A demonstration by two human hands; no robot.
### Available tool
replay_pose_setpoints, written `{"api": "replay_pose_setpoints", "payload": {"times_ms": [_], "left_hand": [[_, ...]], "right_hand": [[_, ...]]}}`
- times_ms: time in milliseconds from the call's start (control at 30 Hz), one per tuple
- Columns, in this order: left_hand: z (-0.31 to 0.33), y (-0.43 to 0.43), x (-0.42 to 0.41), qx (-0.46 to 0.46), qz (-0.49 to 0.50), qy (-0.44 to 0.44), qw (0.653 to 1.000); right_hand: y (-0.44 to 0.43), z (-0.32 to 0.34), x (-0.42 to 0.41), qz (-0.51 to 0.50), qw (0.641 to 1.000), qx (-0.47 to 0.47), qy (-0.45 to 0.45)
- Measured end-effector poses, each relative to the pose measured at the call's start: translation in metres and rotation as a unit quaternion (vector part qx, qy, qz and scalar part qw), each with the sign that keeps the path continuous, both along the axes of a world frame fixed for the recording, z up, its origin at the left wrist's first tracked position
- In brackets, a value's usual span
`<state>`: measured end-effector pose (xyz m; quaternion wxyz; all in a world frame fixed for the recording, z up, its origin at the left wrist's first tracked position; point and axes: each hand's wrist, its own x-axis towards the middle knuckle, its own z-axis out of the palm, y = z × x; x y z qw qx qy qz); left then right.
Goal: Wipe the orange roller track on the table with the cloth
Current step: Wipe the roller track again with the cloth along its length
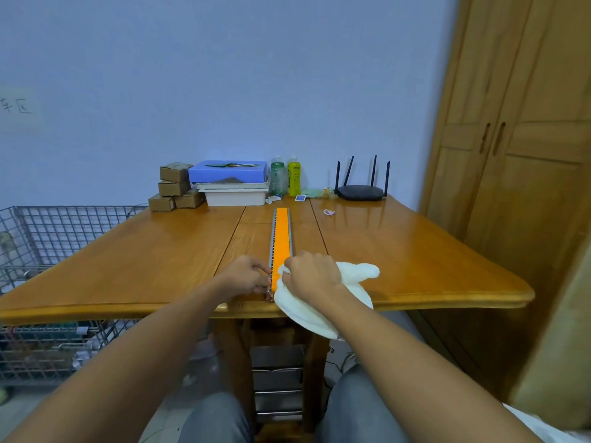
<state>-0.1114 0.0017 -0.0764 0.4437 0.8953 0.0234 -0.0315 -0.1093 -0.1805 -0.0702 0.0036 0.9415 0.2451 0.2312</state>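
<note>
A long orange roller track [282,233] with grey metal side rails lies lengthwise down the middle of the wooden table [415,251], from the near edge toward the back. My left hand [248,274] pinches the left rail at the track's near end. My right hand [315,274] presses a white cloth [358,271] onto the near end of the track. The cloth covers that end, and part of it hangs over the table's front edge.
At the back of the table stand several cardboard boxes [174,186], a blue box on white trays [231,180], two bottles [286,175] and a black router [360,190]. A wire cage [51,238] stands to the left, a wooden wardrobe [511,139] to the right.
</note>
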Motion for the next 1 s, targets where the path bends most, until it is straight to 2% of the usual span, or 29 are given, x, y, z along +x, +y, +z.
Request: {"api": "replay_pose_setpoints", "payload": {"times_ms": [267,433,700,1000], "left_hand": [[-0.002,0.003,0.003,-0.010,-0.005,0.009,1.000],[-0.001,0.004,0.004,-0.015,-0.014,0.009,1.000],[0.002,0.006,0.013,0.006,-0.016,0.006,1.000],[-0.002,0.008,0.036,0.033,0.007,-0.021,0.999]], "right_hand": [[-0.019,0.003,0.003,-0.032,0.997,0.030,0.069],[-0.025,0.012,0.009,-0.030,0.996,0.034,0.075],[-0.044,0.028,0.039,-0.034,0.997,0.065,0.021],[-0.043,0.031,0.068,-0.023,0.998,0.015,-0.064]]}}
